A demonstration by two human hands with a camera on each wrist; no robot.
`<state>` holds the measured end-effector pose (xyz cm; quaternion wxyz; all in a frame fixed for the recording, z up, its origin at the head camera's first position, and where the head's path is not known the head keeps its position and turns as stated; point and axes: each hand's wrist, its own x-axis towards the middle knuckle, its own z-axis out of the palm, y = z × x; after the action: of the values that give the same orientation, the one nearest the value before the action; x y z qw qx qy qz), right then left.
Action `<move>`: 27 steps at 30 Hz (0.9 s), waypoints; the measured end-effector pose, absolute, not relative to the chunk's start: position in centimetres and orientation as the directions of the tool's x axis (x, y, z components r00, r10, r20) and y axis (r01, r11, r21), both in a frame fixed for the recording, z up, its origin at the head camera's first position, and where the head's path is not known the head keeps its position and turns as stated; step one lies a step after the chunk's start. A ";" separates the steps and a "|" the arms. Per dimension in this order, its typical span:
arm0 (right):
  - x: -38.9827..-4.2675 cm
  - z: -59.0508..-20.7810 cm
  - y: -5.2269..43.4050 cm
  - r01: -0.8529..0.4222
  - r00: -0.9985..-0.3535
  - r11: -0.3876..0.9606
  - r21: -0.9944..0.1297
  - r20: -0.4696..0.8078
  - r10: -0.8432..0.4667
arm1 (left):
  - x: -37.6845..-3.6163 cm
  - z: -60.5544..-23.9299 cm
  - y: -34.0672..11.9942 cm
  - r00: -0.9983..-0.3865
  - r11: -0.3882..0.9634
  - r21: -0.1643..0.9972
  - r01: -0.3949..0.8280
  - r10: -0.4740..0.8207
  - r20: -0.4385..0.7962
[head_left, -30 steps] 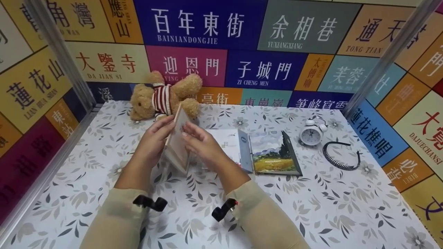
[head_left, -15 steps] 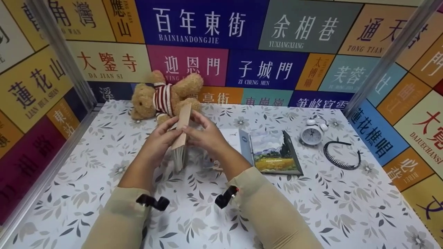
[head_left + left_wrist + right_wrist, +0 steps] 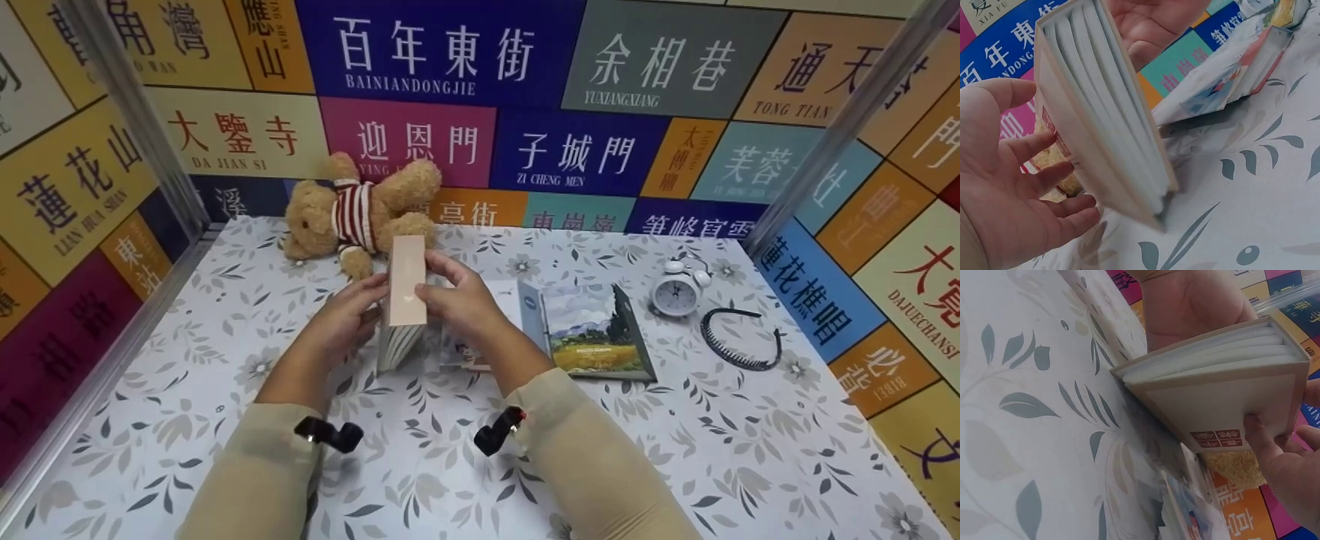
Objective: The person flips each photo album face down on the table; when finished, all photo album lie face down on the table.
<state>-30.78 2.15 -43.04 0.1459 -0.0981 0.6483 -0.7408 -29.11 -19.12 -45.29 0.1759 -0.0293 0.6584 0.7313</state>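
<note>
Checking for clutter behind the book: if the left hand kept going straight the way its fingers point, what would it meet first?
Probably the teddy bear. The left hand points away toward the back wall beside the upright book, and the bear lies just beyond, though depth is unclear.
</note>
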 end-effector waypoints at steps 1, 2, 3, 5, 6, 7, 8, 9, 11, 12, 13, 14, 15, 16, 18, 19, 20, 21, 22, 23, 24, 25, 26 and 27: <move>-30.8 -43.2 2.2 0.086 -0.939 -0.120 -0.989 -0.040 -0.341 | -29.1 -45.3 -19.1 -0.937 -0.066 0.953 -0.296 0.215 -0.276; -30.8 -43.3 2.2 0.077 -0.940 -0.122 -0.990 -0.032 -0.338 | -29.2 -45.4 -19.2 -0.939 -0.065 0.956 -0.287 0.216 -0.268; -30.8 -43.5 2.2 0.067 -0.942 -0.122 -0.990 -0.022 -0.336 | -29.2 -45.5 -19.2 -0.942 -0.057 0.959 -0.278 0.212 -0.261; -30.9 -43.9 2.2 0.052 -0.944 -0.118 -0.992 -0.010 -0.330 | -29.3 -45.6 -19.2 -0.947 -0.034 0.963 -0.266 0.197 -0.254; -30.9 -44.1 2.3 0.044 -0.946 -0.107 -0.993 -0.007 -0.325 | -29.3 -45.6 -19.2 -0.950 -0.016 0.966 -0.258 0.188 -0.251; -30.9 -44.2 2.4 0.039 -0.948 -0.095 -0.995 -0.007 -0.318 | -29.3 -45.7 -19.2 -0.951 0.002 0.967 -0.253 0.180 -0.249; -31.0 -44.4 2.4 0.035 -0.951 -0.085 -0.996 -0.007 -0.310 | -29.3 -45.7 -19.2 -0.953 0.018 0.968 -0.252 0.172 -0.251; -31.0 -44.6 2.5 0.032 -0.953 -0.077 -0.997 -0.007 -0.303 | -29.3 -45.7 -19.3 -0.953 0.046 0.967 -0.252 0.159 -0.256; -31.0 -45.0 2.5 0.039 -0.956 -0.071 -0.997 -0.016 -0.292 | -29.3 -45.7 -19.5 -0.956 0.106 0.963 -0.247 0.138 -0.260; -31.0 -45.2 2.5 0.041 -0.958 -0.067 -0.997 -0.020 -0.285 | -29.2 -45.7 -19.6 -0.957 0.131 0.961 -0.243 0.128 -0.259; -31.0 -45.4 2.5 0.041 -0.960 -0.064 -0.997 -0.022 -0.279 | -29.2 -45.8 -19.7 -0.959 0.150 0.960 -0.237 0.122 -0.256; -31.0 -45.6 2.4 0.040 -0.962 -0.057 -0.998 -0.023 -0.274 | -29.2 -45.8 -19.7 -0.962 0.169 0.960 -0.225 0.118 -0.246; -31.0 -45.8 2.4 0.042 -0.963 -0.050 -0.998 -0.027 -0.268 | -29.2 -45.8 -19.8 -0.966 0.200 0.957 -0.209 0.114 -0.234; -31.0 -46.0 2.4 0.050 -0.965 -0.042 -0.998 -0.037 -0.261 | -29.2 -45.8 -19.9 -0.967 0.215 0.955 -0.203 0.107 -0.230; -31.1 -46.3 2.4 0.053 -0.969 -0.014 -0.998 -0.048 -0.244 | -29.2 -46.0 -20.0 -0.969 0.248 0.949 -0.194 0.099 -0.224; -31.1 -46.4 2.4 0.056 -0.970 0.001 -0.998 -0.055 -0.237 | -29.3 -46.1 -20.0 -0.970 0.260 0.946 -0.192 0.099 -0.224; -31.2 -46.6 2.4 0.060 -0.971 0.016 -0.998 -0.062 -0.232 | -29.3 -46.1 -20.1 -0.969 0.281 0.940 -0.192 0.096 -0.226; -31.3 -46.7 2.5 0.065 -0.970 0.029 -0.997 -0.070 -0.231 | -29.3 -46.2 -20.1 -0.969 0.311 0.930 -0.195 0.088 -0.232; -31.4 -46.9 2.5 0.067 -0.970 0.045 -0.997 -0.076 -0.233 | -29.3 -46.3 -20.1 -0.968 0.330 0.924 -0.196 0.086 -0.236; -31.5 -47.0 2.6 0.067 -0.968 0.060 -0.996 -0.079 -0.238 | -29.4 -46.4 -20.2 -0.969 0.363 0.913 -0.187 0.086 -0.232; -31.5 -47.1 2.7 0.067 -0.966 0.074 -0.995 -0.083 -0.245 | -29.4 -46.5 -20.2 -0.970 0.394 0.902 -0.175 0.087 -0.226; -31.6 -47.2 2.7 0.070 -0.964 0.088 -0.994 -0.090 -0.250 | -29.4 -46.6 -20.3 -0.971 0.423 0.891 -0.165 0.088 -0.222; -31.7 -47.2 2.8 0.071 -0.962 0.103 -0.992 -0.095 -0.256 | -29.4 -46.7 -20.4 -0.972 0.459 0.875 -0.153 0.087 -0.216; -31.7 -47.2 2.8 0.072 -0.960 0.115 -0.991 -0.100 -0.263 | -29.4 -46.8 -20.5 -0.974 0.489 0.860 -0.143 0.086 -0.210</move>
<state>-31.73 2.85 -47.20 0.1264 -0.0647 0.7359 -0.6620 -29.43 -20.46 -46.77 0.1131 -0.0168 0.8555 0.5050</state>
